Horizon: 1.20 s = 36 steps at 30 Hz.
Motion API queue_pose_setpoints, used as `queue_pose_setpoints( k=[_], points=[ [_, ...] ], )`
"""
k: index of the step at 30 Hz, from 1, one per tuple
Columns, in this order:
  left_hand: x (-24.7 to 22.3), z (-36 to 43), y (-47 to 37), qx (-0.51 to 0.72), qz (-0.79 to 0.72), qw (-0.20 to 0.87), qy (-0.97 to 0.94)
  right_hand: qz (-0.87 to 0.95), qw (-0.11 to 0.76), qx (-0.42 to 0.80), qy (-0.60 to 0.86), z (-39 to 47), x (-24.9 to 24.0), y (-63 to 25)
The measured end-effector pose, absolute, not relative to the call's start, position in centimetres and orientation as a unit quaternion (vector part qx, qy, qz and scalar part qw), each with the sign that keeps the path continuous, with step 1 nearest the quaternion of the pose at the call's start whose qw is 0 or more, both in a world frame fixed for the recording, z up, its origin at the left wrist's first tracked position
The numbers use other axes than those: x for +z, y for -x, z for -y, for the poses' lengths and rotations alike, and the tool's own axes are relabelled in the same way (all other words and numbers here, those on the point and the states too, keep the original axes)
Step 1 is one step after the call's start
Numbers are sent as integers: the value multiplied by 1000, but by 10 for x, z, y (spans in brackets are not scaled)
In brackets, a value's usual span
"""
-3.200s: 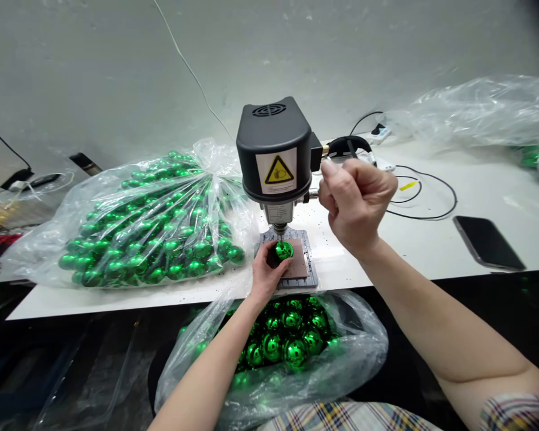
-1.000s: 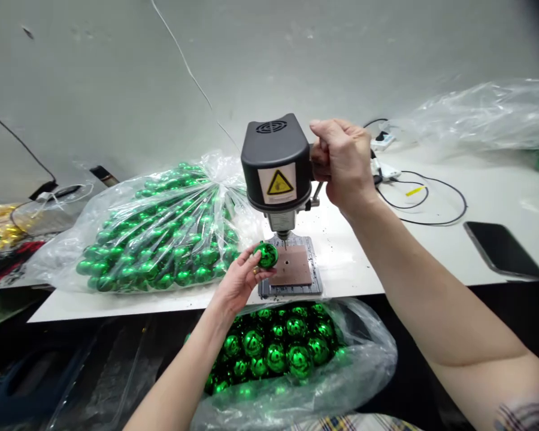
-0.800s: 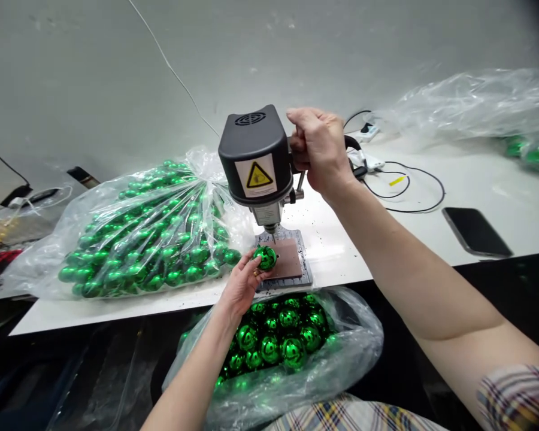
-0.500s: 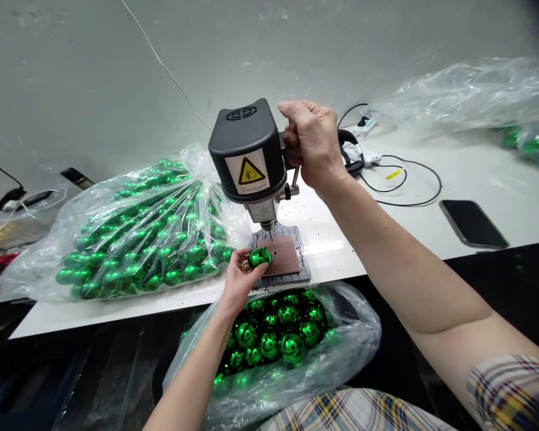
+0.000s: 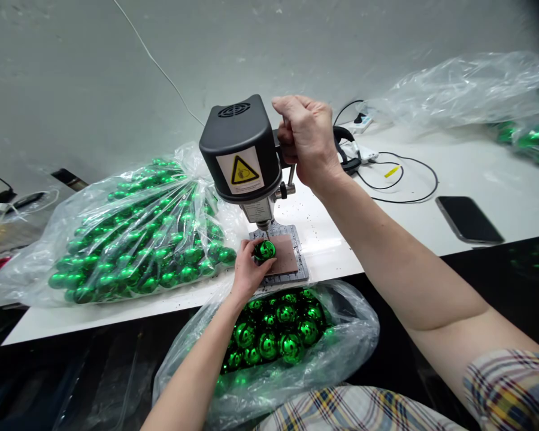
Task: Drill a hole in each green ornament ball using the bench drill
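Note:
Between the thumb and fingers of my left hand point(image 5: 250, 267) is a shiny green ball point(image 5: 265, 250), placed just below the bit of a small bench drill press point(image 5: 240, 143). Whether the bit touches the ball I cannot tell. A brown board point(image 5: 285, 256) lies under the ball on the drill's grey base point(image 5: 302, 263). My right hand point(image 5: 309, 137) is wrapped round the feed lever on the drill's right side; the grip itself is mostly hidden by the fingers. An open clear bag point(image 5: 354, 353) of green balls sits in front of the table edge.
A tied clear bag of green balls point(image 5: 130, 239) lies left of the drill on the white table point(image 5: 404, 233). A phone point(image 5: 469, 219), a looped black cable point(image 5: 433, 185) and another plastic bag point(image 5: 458, 90) are on the right. Dark specks are scattered around the base.
My left hand has brought the green ball slightly right, in under the drill bit. My right hand keeps its hold on the lever. The whole view has shifted a little.

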<state>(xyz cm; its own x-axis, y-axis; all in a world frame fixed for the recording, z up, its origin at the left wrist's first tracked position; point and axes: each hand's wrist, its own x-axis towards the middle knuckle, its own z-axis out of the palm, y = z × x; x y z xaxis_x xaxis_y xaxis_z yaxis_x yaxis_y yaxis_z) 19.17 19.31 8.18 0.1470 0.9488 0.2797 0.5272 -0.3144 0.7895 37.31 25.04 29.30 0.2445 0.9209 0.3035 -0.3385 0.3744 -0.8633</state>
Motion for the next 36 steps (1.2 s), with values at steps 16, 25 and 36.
queue_pose_setpoints(
  k=[16,25,36],
  points=[
    [56,-204,-207,406,-519,291,-694,435,707,447,333,-251,291,-374],
    [59,-204,-205,402,-510,307,-696,517,755,291,278,-202,256,-368],
    [54,-208,-203,395,-498,311,-706,619,746,149,198,-188,196,-373]
  ],
)
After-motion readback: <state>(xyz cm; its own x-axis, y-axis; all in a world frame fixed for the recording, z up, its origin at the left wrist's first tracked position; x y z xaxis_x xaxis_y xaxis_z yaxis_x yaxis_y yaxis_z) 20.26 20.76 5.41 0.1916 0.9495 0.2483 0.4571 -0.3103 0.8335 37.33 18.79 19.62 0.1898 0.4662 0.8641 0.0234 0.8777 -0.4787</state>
